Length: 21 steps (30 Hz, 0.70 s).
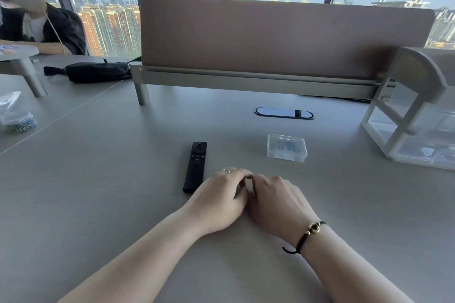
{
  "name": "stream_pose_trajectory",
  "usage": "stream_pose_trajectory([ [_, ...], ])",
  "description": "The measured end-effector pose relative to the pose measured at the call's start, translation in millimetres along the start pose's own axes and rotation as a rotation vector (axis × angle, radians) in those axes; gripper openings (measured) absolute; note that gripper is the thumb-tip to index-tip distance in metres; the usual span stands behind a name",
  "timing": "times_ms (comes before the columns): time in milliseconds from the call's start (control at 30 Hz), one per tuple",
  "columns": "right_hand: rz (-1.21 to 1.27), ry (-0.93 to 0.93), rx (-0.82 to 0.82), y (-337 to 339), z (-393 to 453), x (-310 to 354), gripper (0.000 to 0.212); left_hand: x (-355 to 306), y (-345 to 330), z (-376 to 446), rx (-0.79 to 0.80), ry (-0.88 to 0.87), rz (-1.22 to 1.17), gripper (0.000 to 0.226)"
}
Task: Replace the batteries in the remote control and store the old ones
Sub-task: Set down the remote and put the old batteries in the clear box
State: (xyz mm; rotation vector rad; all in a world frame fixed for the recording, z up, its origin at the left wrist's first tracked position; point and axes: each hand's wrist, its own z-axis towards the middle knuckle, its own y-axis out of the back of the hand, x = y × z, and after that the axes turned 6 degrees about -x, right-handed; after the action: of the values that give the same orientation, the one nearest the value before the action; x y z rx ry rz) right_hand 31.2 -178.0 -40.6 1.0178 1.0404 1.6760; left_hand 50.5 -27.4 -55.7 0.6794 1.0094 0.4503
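A slim black remote control (195, 166) lies buttons-up on the grey desk, pointing away from me. To its right stands a small clear plastic box (287, 147) with a closed lid and batteries faintly visible inside. My left hand (219, 200) rests on the desk just right of the remote's near end, fingers curled, a ring on one finger. My right hand (278, 204) lies beside it, fingers curled too, fingertips touching the left hand's. Neither hand shows anything in it.
A brown desk divider (283, 37) spans the back, with an oval cable port (284, 113) before it. A white shelf with clear drawers (418, 135) stands at the right. A black pouch (96, 72) and a jar in a bag (17, 118) sit left. A person sits at far left.
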Motion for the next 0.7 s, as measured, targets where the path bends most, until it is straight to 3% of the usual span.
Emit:
stream_pose_trajectory([
  [67, 0.130, -0.023, -0.033, -0.7, -0.5, -3.0, 0.015, 1.8, -1.2, 1.0, 0.009, 0.045, -0.069, 0.027],
  [167, 0.462, -0.193, -0.218, 0.2, 3.4, -10.4, 0.040, -4.5, 0.1, 3.0, 0.053, 0.228, -0.408, 0.022],
  [267, 0.619, -0.221, -0.389, 1.7, 5.8, -7.9, 0.044, -20.9, 5.4, 2.2, 0.219, 0.477, -0.957, 0.043],
  [333, 0.649, -0.161, -0.404, -0.7, 4.7, -0.7, 0.037, -27.5, 7.8, 0.2, 0.366, 0.553, -1.150, 0.058],
  [433, 0.658, -0.070, -0.387, -4.7, 3.3, 6.6, 0.027, -27.3, 9.5, 0.6, 0.445, 0.586, -1.218, 0.071],
  [600, 0.690, -0.031, -0.359, -4.4, 4.5, 0.6, 0.011, -21.9, 12.1, 6.0, 0.358, 0.718, -1.262, 0.064],
  [700, 0.415, -0.056, -0.378, -12.1, 11.6, -19.3, 0.038, -16.9, 11.5, 7.8, 0.255, 0.776, -1.259, 0.043],
])
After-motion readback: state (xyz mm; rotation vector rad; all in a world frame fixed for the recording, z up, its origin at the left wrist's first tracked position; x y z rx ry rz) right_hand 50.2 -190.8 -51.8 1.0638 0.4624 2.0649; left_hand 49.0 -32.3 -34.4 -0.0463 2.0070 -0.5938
